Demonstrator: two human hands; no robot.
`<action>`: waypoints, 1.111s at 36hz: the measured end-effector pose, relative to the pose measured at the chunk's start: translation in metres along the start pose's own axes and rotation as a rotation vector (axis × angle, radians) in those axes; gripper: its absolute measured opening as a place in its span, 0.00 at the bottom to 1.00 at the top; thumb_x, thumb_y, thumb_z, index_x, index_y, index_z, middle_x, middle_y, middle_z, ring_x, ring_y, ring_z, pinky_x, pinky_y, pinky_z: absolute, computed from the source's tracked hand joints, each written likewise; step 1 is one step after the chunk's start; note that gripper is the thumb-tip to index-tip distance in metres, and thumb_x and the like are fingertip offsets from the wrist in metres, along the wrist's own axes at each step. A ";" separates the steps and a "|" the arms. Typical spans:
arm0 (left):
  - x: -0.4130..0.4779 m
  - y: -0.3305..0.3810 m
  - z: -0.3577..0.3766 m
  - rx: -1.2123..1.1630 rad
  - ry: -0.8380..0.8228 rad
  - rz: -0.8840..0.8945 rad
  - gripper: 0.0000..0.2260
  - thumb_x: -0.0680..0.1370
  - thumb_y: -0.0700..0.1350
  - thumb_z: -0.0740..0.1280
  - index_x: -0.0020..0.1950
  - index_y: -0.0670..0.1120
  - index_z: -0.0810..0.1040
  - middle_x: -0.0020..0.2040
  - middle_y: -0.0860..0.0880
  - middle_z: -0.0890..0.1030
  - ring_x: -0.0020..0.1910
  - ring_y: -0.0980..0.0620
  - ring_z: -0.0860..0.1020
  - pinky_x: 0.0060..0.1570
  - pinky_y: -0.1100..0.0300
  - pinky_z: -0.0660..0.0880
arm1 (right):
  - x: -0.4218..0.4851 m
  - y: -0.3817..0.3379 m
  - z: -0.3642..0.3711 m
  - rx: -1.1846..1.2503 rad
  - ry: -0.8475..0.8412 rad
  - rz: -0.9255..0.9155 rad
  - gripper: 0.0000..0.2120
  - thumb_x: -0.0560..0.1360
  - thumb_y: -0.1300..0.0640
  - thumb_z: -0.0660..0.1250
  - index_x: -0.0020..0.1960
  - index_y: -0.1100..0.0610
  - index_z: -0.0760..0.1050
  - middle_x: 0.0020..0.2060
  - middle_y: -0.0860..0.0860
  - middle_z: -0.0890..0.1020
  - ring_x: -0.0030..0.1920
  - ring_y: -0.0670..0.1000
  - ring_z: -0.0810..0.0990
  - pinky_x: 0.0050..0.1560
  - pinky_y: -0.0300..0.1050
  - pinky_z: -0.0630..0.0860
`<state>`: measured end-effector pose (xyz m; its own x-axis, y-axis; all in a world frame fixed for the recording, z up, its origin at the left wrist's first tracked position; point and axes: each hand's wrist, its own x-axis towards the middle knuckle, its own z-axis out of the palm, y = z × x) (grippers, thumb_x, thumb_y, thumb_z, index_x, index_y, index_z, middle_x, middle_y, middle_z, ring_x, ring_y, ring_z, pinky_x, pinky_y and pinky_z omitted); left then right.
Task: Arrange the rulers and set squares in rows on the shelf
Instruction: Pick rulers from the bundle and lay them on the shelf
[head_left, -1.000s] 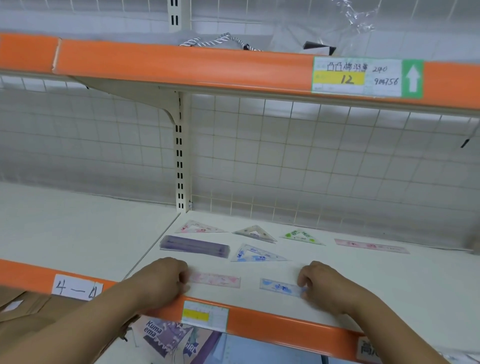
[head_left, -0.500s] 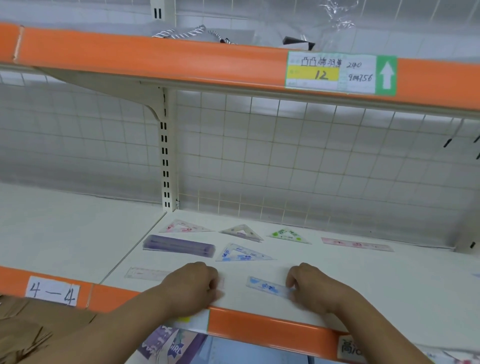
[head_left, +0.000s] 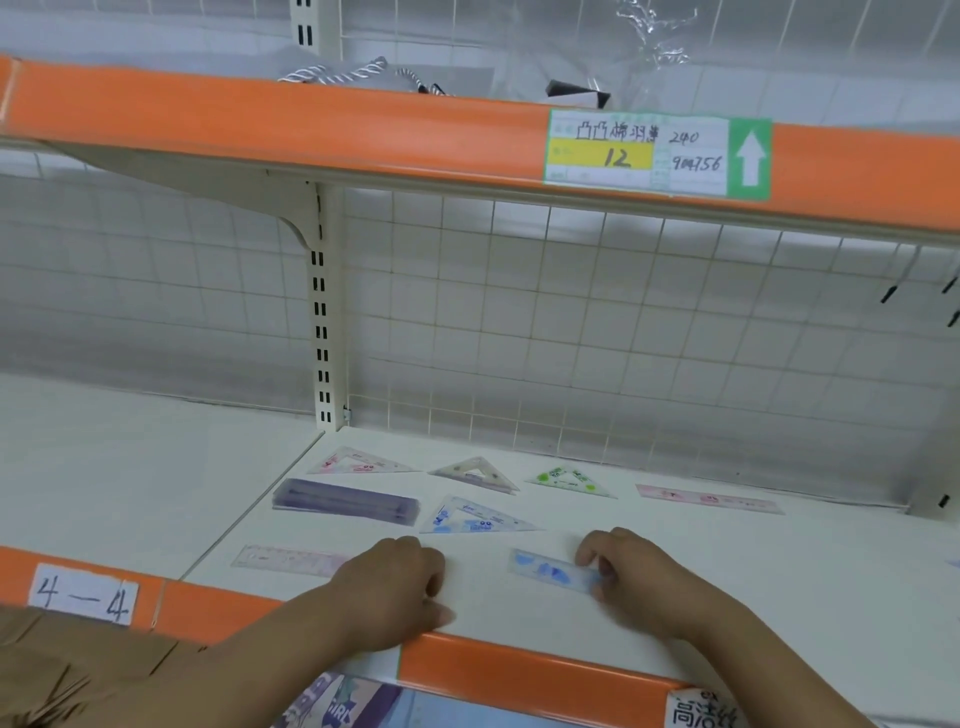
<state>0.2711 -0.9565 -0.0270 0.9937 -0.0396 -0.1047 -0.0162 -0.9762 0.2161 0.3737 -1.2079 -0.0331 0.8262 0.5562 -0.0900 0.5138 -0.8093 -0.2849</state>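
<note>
White-painted shelf board (head_left: 727, 582) with an orange front rail (head_left: 519, 670) is serving as the work surface; a wire-grid back panel (head_left: 623, 338) is standing behind it.

The right hand (head_left: 639, 577) is pinching the right end of a short, clear plastic blue-printed ruler (head_left: 545, 569), which is lying flat near the rail and sitting slightly askew to it; the left hand (head_left: 395, 592) is resting on the board at the rail with fingers curled, just beside the right end of a clear pink-printed ruler (head_left: 285, 560); whether it is touching that ruler cannot be told.

Behind the hands a blue-printed clear set square (head_left: 475, 517) is lying beside a purple stack of rulers (head_left: 345, 501); further back a pink set square (head_left: 358, 461), a pale set square (head_left: 475, 473) and a green set square (head_left: 569, 480) are forming a row, with a long pink ruler (head_left: 709, 500) lying at its right end.

Assessment: the front row is being formed, and the step in hand appears to be squaring the blue-printed ruler; it would be best slid flat rather than lifted, its long edge brought parallel to the rail and in line with the pink-printed ruler; light downward pressure is advisable, since thin plastic on a smooth board is likely to skate; care is needed not to nudge the set square just behind.
</note>
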 end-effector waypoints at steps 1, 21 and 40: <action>0.000 0.000 0.000 -0.005 0.002 -0.001 0.12 0.76 0.55 0.65 0.54 0.49 0.75 0.50 0.52 0.70 0.51 0.54 0.71 0.50 0.60 0.69 | 0.001 0.007 -0.001 -0.013 0.015 0.017 0.10 0.77 0.58 0.61 0.55 0.46 0.69 0.48 0.47 0.69 0.47 0.46 0.69 0.46 0.33 0.64; 0.002 0.001 0.001 -0.008 -0.021 -0.019 0.12 0.76 0.56 0.66 0.53 0.49 0.74 0.49 0.53 0.70 0.49 0.54 0.70 0.48 0.61 0.69 | 0.028 0.051 0.006 -0.345 0.130 0.199 0.08 0.72 0.64 0.58 0.38 0.53 0.64 0.31 0.45 0.62 0.41 0.51 0.68 0.29 0.33 0.53; -0.016 -0.029 -0.006 0.046 0.049 -0.046 0.09 0.79 0.57 0.61 0.48 0.52 0.70 0.48 0.53 0.69 0.48 0.54 0.68 0.49 0.61 0.69 | 0.029 -0.033 0.000 -0.141 0.301 0.049 0.14 0.79 0.57 0.57 0.61 0.52 0.75 0.57 0.51 0.74 0.62 0.53 0.69 0.52 0.44 0.71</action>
<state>0.2565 -0.9264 -0.0256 0.9978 0.0148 -0.0652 0.0256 -0.9856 0.1671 0.3813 -1.1652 -0.0261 0.8711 0.4522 0.1915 0.4814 -0.8635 -0.1508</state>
